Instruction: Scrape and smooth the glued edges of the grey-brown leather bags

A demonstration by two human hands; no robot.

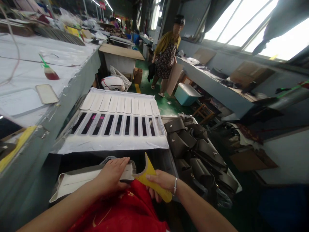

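Observation:
My left hand (118,172) lies across the end of a bag (79,182) with a cream surface and dark grey edges, at my lap. Its fingers reach over the far side and the thumb is on the near side, gripping it. My right hand (161,182) is closed around a yellow curved piece (151,174), stiff-looking and with a concave upper edge. The tip of that piece points up, and its left end meets the open end of the bag. What lies inside the bag end is hidden.
Ahead, a white-covered stand (116,143) carries pale strips and slotted trays with dark strips. At right, a bin (233,178) holds several dark grey bags. A long table (79,61) runs along the left. A person (167,54) walks in the aisle near a blue box (185,96).

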